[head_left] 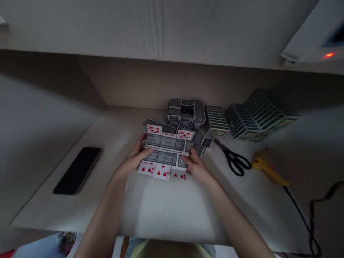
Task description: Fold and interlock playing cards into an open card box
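As a panel of playing cards (165,157) sat at the middle of the bench (172,204), mostly patterned backs up with heart faces along its near and far edges, the left hand (139,154) gripped one end, thumb on top, and the right hand (196,166) had its fingers closed on the other. The bench was pale, smooth and shadowed toward its sides. Just behind the panel stood a blocky card structure (199,114), with ribbed card blocks (243,122) to its right. Nearer lay black-handled scissors (237,162), beside a yellow glue gun (270,171) with a dark cable (295,206). A black phone (77,171) lay well apart on the left. The nook was dim, closed by a back wall (139,82) beneath a pale overhead board (172,32), and a white device (309,43) showed a red light (329,55) at upper right.
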`<state>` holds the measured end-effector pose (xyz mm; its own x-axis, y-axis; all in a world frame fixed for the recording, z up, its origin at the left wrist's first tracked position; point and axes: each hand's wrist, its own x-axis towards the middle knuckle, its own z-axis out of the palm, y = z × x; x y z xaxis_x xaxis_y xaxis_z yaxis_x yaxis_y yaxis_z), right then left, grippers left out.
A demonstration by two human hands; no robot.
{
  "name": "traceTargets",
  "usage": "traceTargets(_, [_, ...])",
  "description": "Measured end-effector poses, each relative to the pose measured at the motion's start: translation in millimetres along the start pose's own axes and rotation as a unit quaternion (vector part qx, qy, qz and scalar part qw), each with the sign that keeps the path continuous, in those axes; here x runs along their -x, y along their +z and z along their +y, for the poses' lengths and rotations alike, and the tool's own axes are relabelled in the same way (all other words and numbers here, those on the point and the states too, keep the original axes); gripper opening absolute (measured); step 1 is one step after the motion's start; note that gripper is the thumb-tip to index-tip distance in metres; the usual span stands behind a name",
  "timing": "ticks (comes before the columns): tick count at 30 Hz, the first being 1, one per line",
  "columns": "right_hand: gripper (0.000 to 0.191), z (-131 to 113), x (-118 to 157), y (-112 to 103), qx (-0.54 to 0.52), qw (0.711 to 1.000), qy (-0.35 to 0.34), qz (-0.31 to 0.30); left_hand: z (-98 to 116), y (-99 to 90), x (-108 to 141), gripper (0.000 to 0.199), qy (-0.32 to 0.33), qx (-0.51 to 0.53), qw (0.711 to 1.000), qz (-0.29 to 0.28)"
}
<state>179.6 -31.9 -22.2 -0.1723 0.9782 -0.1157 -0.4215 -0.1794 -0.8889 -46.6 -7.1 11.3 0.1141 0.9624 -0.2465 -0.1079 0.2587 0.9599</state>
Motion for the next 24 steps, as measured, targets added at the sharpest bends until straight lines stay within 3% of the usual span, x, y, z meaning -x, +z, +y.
traceTargets(7, [0.063,5,4,-8,-0.012,0.999,0.006,-0.044,-27,9.3,-11,0.055,0.022,0.002,0.998,0.059])
traceTargets(9, [0.063,8,0,-12,-0.015,1.000,0.019,-0.010,-30,11.9,-12,0.055,0.023,0.014,0.998,0.053])
traceTargets(12, [0.059,13,-8,-18,-0.010,0.994,0.036,0.107,-34,17.5,-11,0.054,0.031,-0.009,0.999,0.032])
traceTargets(15, [0.052,16,-13,-21,0.070,0.981,0.006,0.179,-35,21.8,-10,0.054,0.053,-0.028,0.998,0.022])
traceTargets(20, [0.051,15,-11,-21,0.188,0.961,-0.016,0.200,-38,23.3,-10,0.051,0.081,-0.037,0.996,0.013])
traceTargets(24, [0.051,11,-10,-19,0.171,0.966,-0.014,0.194,-41,26.0,-10,0.046,0.095,-0.020,0.994,0.054])
